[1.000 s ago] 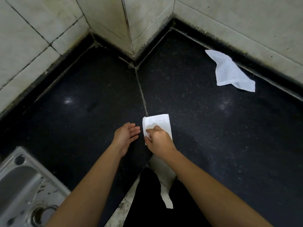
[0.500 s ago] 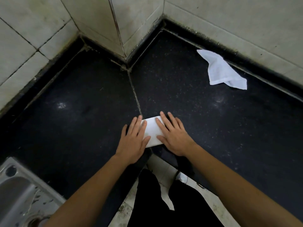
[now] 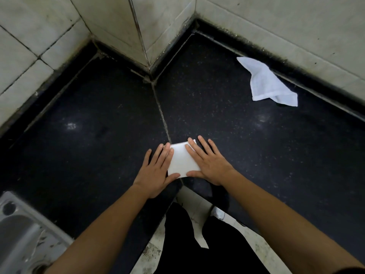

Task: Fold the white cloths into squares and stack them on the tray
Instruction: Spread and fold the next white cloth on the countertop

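L hand (image 3: 156,171) & R hand (image 3: 209,165) flat, fingers spread, pressing small folded white cloth square (image 3: 182,162) on black speckled stone counter (image 3: 98,155). Crumpled white cloth (image 3: 266,84) far right.

Dim overhead light, faint glare spots on the dark counter (image 3: 98,107), wide-angle bending at the edges.

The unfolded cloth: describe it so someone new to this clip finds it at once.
Start at the black countertop and follow it right to the tiled wall. The loose white cloth lies crumpled there, untouched. Unlike the folded cloth pressed flat between the left hand and right hand, it is rumpled and irregular.
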Action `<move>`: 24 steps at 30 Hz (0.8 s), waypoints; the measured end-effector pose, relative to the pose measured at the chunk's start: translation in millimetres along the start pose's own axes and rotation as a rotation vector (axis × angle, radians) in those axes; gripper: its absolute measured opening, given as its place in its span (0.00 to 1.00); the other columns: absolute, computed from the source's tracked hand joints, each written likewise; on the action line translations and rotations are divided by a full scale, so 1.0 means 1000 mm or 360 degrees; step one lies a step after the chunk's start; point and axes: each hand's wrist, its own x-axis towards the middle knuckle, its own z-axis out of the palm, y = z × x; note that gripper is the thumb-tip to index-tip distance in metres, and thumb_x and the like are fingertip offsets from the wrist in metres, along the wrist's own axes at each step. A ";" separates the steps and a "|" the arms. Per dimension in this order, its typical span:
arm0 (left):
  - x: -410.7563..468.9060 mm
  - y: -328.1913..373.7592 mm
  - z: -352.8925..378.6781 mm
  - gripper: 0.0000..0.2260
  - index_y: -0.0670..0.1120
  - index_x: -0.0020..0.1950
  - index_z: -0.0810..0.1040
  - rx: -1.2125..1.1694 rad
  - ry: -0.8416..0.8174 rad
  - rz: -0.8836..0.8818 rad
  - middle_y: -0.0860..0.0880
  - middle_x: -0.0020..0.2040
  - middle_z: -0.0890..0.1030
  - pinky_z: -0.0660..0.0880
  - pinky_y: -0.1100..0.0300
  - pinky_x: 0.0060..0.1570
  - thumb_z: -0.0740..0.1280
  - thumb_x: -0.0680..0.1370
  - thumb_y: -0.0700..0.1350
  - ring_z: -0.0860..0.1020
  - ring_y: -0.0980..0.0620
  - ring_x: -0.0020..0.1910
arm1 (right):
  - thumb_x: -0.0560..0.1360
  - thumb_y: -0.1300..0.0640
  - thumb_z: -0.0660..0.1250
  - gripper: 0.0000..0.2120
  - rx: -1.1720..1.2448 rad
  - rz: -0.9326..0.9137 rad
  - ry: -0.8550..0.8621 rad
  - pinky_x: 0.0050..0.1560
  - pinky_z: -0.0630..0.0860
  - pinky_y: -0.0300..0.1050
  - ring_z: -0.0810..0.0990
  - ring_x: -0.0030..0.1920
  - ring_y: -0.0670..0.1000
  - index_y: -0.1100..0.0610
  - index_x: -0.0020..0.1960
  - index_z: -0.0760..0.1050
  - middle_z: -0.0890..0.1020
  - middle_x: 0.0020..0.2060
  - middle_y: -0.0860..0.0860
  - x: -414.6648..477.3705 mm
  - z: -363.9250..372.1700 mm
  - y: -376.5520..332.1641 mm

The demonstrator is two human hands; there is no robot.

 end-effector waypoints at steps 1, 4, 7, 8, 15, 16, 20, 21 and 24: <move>0.001 0.000 0.000 0.38 0.43 0.81 0.43 -0.0005 0.0006 -0.0001 0.44 0.82 0.44 0.52 0.38 0.76 0.37 0.80 0.68 0.45 0.44 0.80 | 0.78 0.27 0.43 0.45 0.0012 -0.0002 -0.0008 0.78 0.51 0.64 0.46 0.81 0.62 0.56 0.82 0.42 0.44 0.81 0.54 0.000 0.000 0.000; 0.002 0.000 0.000 0.38 0.43 0.81 0.45 -0.0015 0.0013 -0.0003 0.44 0.82 0.46 0.53 0.38 0.75 0.38 0.80 0.68 0.47 0.44 0.80 | 0.77 0.26 0.44 0.47 0.0037 0.0036 -0.0028 0.79 0.51 0.62 0.43 0.81 0.60 0.58 0.82 0.40 0.43 0.81 0.55 -0.002 -0.005 -0.001; 0.001 0.000 0.000 0.38 0.43 0.81 0.46 -0.0019 0.0024 0.0001 0.43 0.82 0.47 0.54 0.38 0.75 0.39 0.80 0.68 0.48 0.43 0.80 | 0.77 0.27 0.50 0.48 0.0413 0.0338 0.0064 0.80 0.50 0.57 0.45 0.81 0.58 0.59 0.82 0.41 0.45 0.82 0.56 -0.009 -0.016 -0.003; 0.002 0.001 0.000 0.38 0.43 0.81 0.46 -0.0025 0.0030 0.0001 0.43 0.82 0.47 0.54 0.38 0.75 0.39 0.80 0.68 0.49 0.43 0.80 | 0.78 0.29 0.52 0.46 0.0572 0.0486 0.0154 0.78 0.54 0.55 0.51 0.80 0.58 0.59 0.82 0.45 0.51 0.81 0.57 -0.011 -0.021 -0.002; 0.002 0.002 -0.001 0.38 0.44 0.81 0.43 -0.0030 0.0038 -0.0006 0.43 0.82 0.46 0.54 0.38 0.75 0.37 0.80 0.68 0.47 0.43 0.80 | 0.79 0.42 0.65 0.23 0.1582 0.1160 0.0194 0.60 0.74 0.45 0.79 0.61 0.52 0.55 0.68 0.75 0.83 0.56 0.51 -0.007 -0.046 -0.001; 0.001 0.002 -0.001 0.38 0.44 0.81 0.43 -0.0025 0.0039 -0.0008 0.43 0.82 0.45 0.54 0.38 0.75 0.36 0.79 0.69 0.47 0.43 0.80 | 0.78 0.43 0.67 0.23 0.1648 0.1182 0.0140 0.59 0.73 0.43 0.79 0.61 0.51 0.55 0.67 0.76 0.84 0.55 0.49 -0.005 -0.047 -0.002; 0.001 0.002 -0.002 0.38 0.45 0.81 0.40 -0.0008 0.0037 -0.0016 0.43 0.82 0.44 0.52 0.38 0.76 0.35 0.79 0.69 0.45 0.43 0.80 | 0.74 0.45 0.73 0.22 0.1757 0.1295 -0.0007 0.61 0.74 0.43 0.79 0.62 0.50 0.51 0.65 0.78 0.84 0.56 0.47 0.004 -0.050 -0.003; 0.001 0.002 -0.003 0.38 0.45 0.81 0.41 -0.0002 0.0036 -0.0017 0.43 0.82 0.45 0.53 0.38 0.76 0.35 0.79 0.69 0.45 0.43 0.80 | 0.74 0.47 0.74 0.21 0.1755 0.1318 -0.0026 0.62 0.75 0.44 0.79 0.62 0.51 0.51 0.65 0.79 0.83 0.58 0.48 0.006 -0.050 -0.003; 0.001 0.002 -0.004 0.38 0.44 0.81 0.44 -0.0014 0.0020 -0.0017 0.43 0.82 0.47 0.55 0.38 0.75 0.37 0.80 0.68 0.48 0.43 0.80 | 0.73 0.52 0.75 0.18 0.1909 0.1344 -0.0050 0.62 0.77 0.47 0.81 0.59 0.51 0.52 0.62 0.81 0.83 0.58 0.50 0.012 -0.048 -0.001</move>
